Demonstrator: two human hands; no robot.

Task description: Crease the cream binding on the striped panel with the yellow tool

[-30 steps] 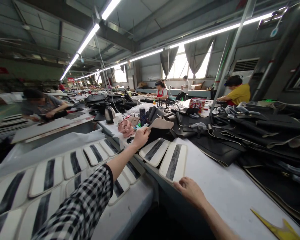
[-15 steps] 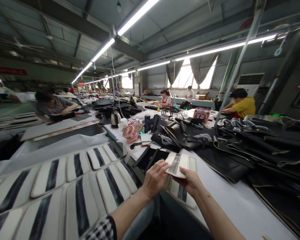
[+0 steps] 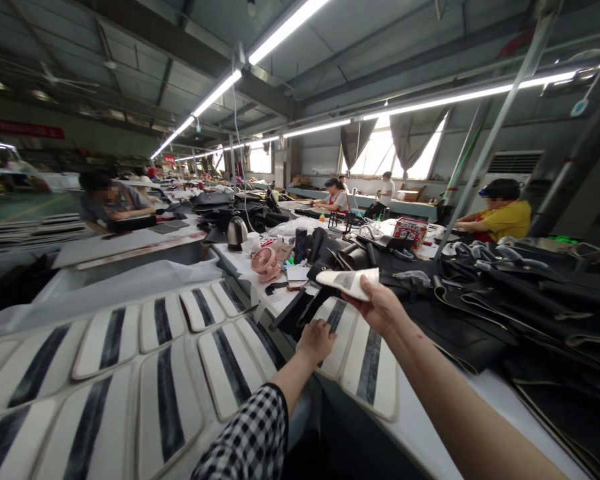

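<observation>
Raised at centre right, my right hand (image 3: 377, 303) grips a small white piece with a grey stripe (image 3: 347, 280), thumb on top. Lower and to its left, my left hand (image 3: 317, 341) is at the edge of a flat white piece with a dark stripe (image 3: 336, 353); its fingers are curled, and whether they pinch that piece is hidden. A second striped piece (image 3: 373, 367) lies beside it on the white table (image 3: 430, 427). Many similar striped pieces (image 3: 165, 400) are laid out in rows at the left.
Black leather parts (image 3: 470, 320) are heaped at the right. Beyond my hands stand a pink fan (image 3: 265, 264), a metal kettle (image 3: 237, 233) and a patterned box (image 3: 410, 233). People work at the left, at the far middle and at the right, in a yellow top (image 3: 507, 219).
My right hand has lifted the small striped piece up and tilted it. My left hand has let go of it and dropped to the pieces below, which now show more.
</observation>
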